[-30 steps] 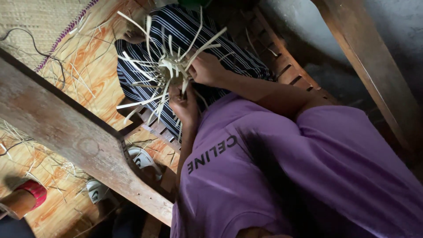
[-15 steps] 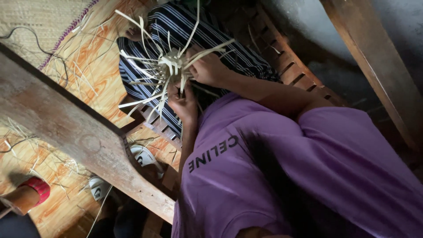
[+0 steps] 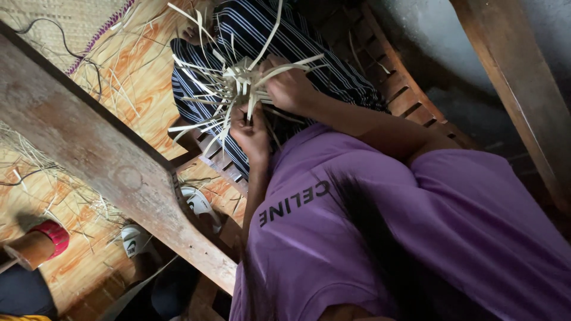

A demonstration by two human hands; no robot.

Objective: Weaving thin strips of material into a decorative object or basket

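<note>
A small, partly woven piece of pale flat strips (image 3: 238, 89) is held over my lap, above my dark striped trousers (image 3: 250, 35). Loose strip ends fan out from it in all directions. My left hand (image 3: 253, 135) pinches the strips at the piece's lower edge. Gripping the strips on the right side of the piece is my right hand (image 3: 289, 88), with a long strip running out past its fingers. My purple shirt (image 3: 369, 238) fills the lower right.
A worn wooden beam (image 3: 101, 160) crosses the left side diagonally. Loose strips and straw litter the orange patterned floor (image 3: 137, 77). White sandals (image 3: 199, 205) lie under the beam. A slatted wooden seat (image 3: 410, 95) runs behind my arm. A red-topped cylinder (image 3: 38, 244) stands at lower left.
The woven piece and both hands have shifted slightly right and up in view. My right hand has closed further over the strips on the piece's right side.
</note>
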